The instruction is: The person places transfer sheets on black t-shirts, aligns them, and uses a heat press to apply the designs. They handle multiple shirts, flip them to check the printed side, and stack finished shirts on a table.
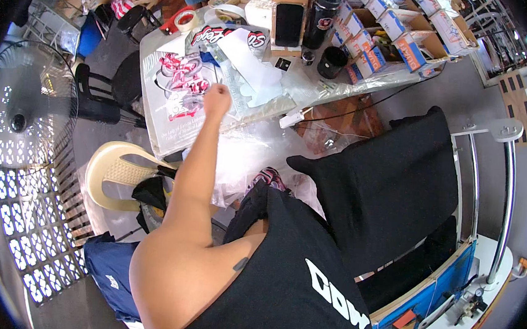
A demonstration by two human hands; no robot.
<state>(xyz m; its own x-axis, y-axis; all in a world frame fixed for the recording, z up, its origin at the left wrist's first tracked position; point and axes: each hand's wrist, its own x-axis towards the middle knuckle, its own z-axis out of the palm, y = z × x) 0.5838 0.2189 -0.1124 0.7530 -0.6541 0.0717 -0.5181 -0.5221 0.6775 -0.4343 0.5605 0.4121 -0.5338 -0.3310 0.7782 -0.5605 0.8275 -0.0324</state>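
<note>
My left hand (217, 101) reaches over the near edge of the plastic-covered table (176, 134). Its fingers are closed, and a thin dark strip shows just past them; what they grip is too small to make out. Left of the hand lie red, pink and white printed pieces (189, 81). Beyond it rest a small dark blue piece (209, 58) and an irregular white sheet (249, 64), which partly covers a black, red and white printed sheet (258, 38). My right hand is out of the picture.
A phone-like device (288, 25) stands upright behind, near a black bottle (322, 19), a black cup (332, 63) and open cardboard bins (402, 48). Tape rolls (186, 20) sit at the far left. A cream plastic chair (111, 174) and a fan (27, 106) stand left.
</note>
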